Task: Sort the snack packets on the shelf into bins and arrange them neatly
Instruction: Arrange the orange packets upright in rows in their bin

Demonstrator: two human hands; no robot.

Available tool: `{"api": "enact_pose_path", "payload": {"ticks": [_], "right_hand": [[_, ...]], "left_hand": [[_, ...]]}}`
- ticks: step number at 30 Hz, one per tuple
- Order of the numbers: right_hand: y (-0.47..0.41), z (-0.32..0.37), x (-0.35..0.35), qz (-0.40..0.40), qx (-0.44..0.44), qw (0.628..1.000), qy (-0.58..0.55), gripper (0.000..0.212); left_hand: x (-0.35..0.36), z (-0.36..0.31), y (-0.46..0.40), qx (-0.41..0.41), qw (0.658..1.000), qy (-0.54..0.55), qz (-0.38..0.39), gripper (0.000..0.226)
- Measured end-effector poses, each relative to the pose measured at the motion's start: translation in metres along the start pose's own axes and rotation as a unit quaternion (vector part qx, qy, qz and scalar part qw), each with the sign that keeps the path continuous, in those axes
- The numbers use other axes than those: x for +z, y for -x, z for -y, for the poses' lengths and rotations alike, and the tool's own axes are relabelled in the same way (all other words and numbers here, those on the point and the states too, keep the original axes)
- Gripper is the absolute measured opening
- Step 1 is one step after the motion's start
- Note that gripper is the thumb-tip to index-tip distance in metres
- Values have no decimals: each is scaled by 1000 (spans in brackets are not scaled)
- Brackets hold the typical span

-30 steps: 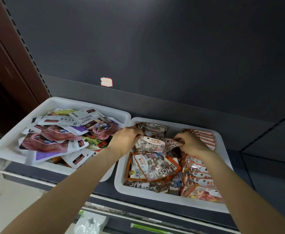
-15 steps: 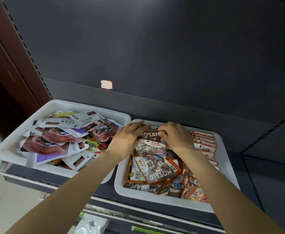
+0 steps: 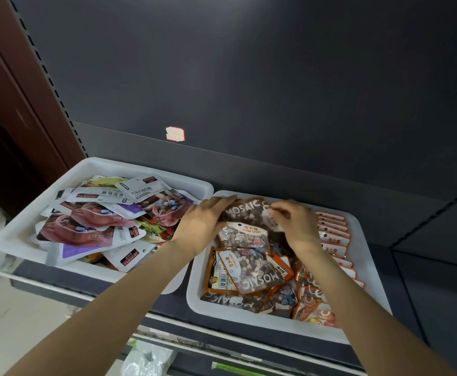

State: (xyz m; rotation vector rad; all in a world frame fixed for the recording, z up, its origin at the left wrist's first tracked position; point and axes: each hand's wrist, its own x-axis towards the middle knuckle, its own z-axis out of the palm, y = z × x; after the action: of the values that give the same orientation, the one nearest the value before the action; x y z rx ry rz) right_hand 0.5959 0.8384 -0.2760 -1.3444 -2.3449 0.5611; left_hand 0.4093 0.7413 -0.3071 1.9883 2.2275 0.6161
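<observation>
Both my hands on a brown MOSAIC packet (image 3: 245, 213) at the back of the right bin (image 3: 368, 267).

My left hand (image 3: 203, 223) pinches its left edge, my right hand (image 3: 298, 226) its right; it lies crosswise, lettering upright, just right of frame centre, above the stone-candy packets (image 3: 245, 236).

Dark grey shelf back panel (image 3: 249, 77) with small label sticker (image 3: 175, 134); brown slotted upright (image 3: 18, 85) at left edge. Pale floor (image 3: 13, 321) lower left.
</observation>
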Motion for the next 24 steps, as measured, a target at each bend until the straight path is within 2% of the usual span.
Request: {"api": "enact_pose_path", "payload": {"ticks": [2,5,8,12,14,17,19,21,24], "right_hand": [[-6,15,-4,16,-68,997,41,24],[-9,34,5,112,-105,985,82,28],[-6,28,7,129,-48,990,11,32],[6,-5,4,136,26,989,50,23],[8,-8,1,105,27,993,49,20],[3,5,-2,19,-17,997,74,22],[2,13,0,61,-32,994,80,25],[5,14,4,130,-24,990,46,27],[12,1,-3,146,4,988,-50,31]], "left_hand": [[1,2,3,11,998,53,-8,62],[3,3,9,46,996,58,-44,78],[4,4,9,91,994,-25,-59,86],[3,5,6,93,989,-110,-27,93],[2,2,6,90,988,-124,-20,88],[-3,-1,9,70,990,-117,-27,65],[-4,-3,10,69,991,-108,-27,60],[-3,-7,11,91,989,-112,-29,70],[-1,-13,14,151,983,-102,-20,95]]}}
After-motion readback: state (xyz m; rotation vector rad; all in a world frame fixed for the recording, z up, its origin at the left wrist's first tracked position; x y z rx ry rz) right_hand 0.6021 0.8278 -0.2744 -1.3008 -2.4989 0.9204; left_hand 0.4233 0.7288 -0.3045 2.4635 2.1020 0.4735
